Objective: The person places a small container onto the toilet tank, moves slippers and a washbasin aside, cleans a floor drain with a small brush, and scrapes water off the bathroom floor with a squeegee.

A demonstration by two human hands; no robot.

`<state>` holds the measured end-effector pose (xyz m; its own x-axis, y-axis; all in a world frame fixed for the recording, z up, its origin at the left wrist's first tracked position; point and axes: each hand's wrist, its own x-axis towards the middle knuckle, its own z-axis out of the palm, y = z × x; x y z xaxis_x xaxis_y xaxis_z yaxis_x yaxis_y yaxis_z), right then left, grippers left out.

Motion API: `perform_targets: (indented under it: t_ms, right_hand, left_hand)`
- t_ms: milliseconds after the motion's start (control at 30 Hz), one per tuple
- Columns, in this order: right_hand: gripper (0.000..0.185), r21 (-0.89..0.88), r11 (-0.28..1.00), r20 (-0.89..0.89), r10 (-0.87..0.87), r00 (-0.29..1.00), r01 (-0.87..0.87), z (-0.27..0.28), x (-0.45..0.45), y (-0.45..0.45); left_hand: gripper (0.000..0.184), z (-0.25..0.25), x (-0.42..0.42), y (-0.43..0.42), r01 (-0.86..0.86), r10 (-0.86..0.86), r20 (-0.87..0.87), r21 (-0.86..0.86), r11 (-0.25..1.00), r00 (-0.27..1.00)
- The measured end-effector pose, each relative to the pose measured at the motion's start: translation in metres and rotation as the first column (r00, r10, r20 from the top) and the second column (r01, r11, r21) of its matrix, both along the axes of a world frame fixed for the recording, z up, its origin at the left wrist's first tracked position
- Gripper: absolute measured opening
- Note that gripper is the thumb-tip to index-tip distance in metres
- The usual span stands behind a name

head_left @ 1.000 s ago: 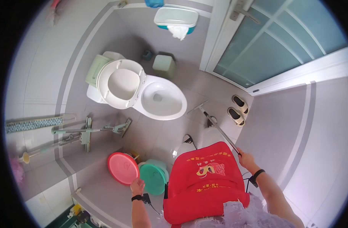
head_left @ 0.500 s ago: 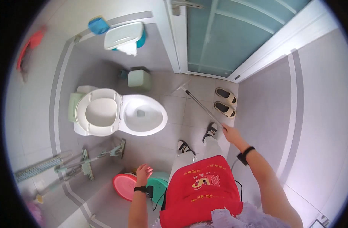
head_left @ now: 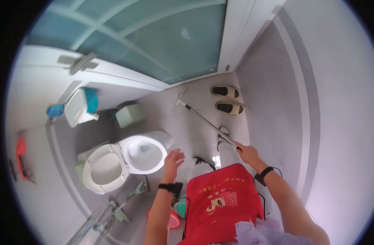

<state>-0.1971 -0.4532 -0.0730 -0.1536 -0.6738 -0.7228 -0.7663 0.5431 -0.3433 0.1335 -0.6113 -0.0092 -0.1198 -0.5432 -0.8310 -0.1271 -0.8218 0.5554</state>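
Note:
A floor squeegee (head_left: 209,124) with a metal pole and black grip stretches across the tiles, its thin crossbar head on the floor near the door. The top end of its pole is in my right hand (head_left: 248,154), fingers wrapped around it. My left hand (head_left: 174,162) is raised beside the toilet bowl (head_left: 144,154), fingers extended and slightly apart, holding nothing. In this view it partly overlaps the bowl's near side, though I cannot tell whether it touches. The toilet's seat and lid (head_left: 106,168) stand raised.
A pale green bin (head_left: 130,115) sits beyond the toilet. Beige slippers (head_left: 230,108) lie by the right wall, near the frosted door (head_left: 179,41). Mops (head_left: 120,210) lean at lower left. A red basin (head_left: 174,220) and a green basin (head_left: 180,208) are near my legs.
My view has turned, so the door fills more of the top. My left hand has moved up from near the basins to beside the toilet bowl. My right hand still holds the squeegee.

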Motion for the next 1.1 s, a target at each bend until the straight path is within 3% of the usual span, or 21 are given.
perform_targets:
  t_ms: [200, 500, 567, 633, 700, 733, 833, 867, 967, 1000, 1033, 1100]
  right_hand:
    - [0.046, 0.074, 0.980, 0.010, -0.184, 0.983, 0.183, -0.041, -0.011, 0.038]
    - [0.039, 0.187, 0.912, 0.010, -0.374, 0.927, 0.366, -0.078, -0.011, 0.059]
    - [0.039, 0.208, 0.903, 0.000, -0.385, 0.923, 0.376, -0.086, -0.009, 0.059]
    - [0.041, 0.165, 0.903, 0.014, -0.404, 0.915, 0.397, -0.100, 0.000, 0.063]
    - [0.044, 0.061, 0.911, 0.031, -0.411, 0.911, 0.409, -0.113, 0.005, 0.073]
    - [0.044, 0.108, 0.903, 0.040, -0.421, 0.906, 0.415, -0.118, 0.005, 0.074]
    - [0.046, 0.215, 0.881, 0.069, -0.444, 0.893, 0.421, -0.128, 0.015, 0.070]
    - [0.046, 0.228, 0.877, 0.072, -0.449, 0.890, 0.424, -0.128, 0.020, 0.068]
    - [0.046, 0.246, 0.863, 0.086, -0.473, 0.877, 0.442, -0.128, 0.031, 0.074]
    - [0.046, 0.251, 0.859, 0.089, -0.480, 0.873, 0.446, -0.128, 0.032, 0.073]
    - [0.046, 0.257, 0.854, 0.090, -0.488, 0.868, 0.453, -0.125, 0.032, 0.072]
    - [0.046, 0.250, 0.861, 0.088, -0.476, 0.875, 0.443, -0.123, 0.033, 0.073]
  left_hand:
    - [0.034, -0.129, -0.126, -0.087, 0.045, -0.033, -0.252, 0.039, 0.998, 0.967]
    - [0.032, -0.367, -0.307, -0.096, 0.185, -0.143, -0.169, 0.273, 0.944, 0.975]
    - [0.044, -0.423, -0.337, -0.083, 0.296, -0.272, -0.127, 0.245, 0.923, 0.954]
    - [0.066, -0.524, -0.350, -0.052, 0.447, -0.446, 0.041, -0.129, 0.885, 0.894]
    - [0.079, -0.529, -0.362, -0.042, 0.566, -0.563, 0.113, 0.004, 0.825, 0.819]
    - [0.086, -0.535, -0.372, -0.041, 0.610, -0.612, 0.138, 0.060, 0.790, 0.779]
    - [0.095, -0.606, -0.380, -0.014, 0.494, -0.525, -0.101, -0.228, 0.839, 0.845]
    - [0.085, -0.575, -0.385, -0.024, 0.416, -0.419, -0.216, -0.061, 0.907, 0.882]
    - [0.055, -0.613, -0.372, -0.030, 0.648, -0.648, 0.046, -0.122, 0.752, 0.760]
    - [0.028, -0.620, -0.366, -0.032, 0.616, -0.592, 0.172, -0.257, 0.745, 0.788]
    - [0.026, -0.624, -0.366, -0.032, 0.643, -0.580, 0.287, -0.229, 0.731, 0.762]
    - [0.026, -0.573, -0.373, -0.048, 0.687, -0.538, 0.505, -0.164, 0.708, 0.675]
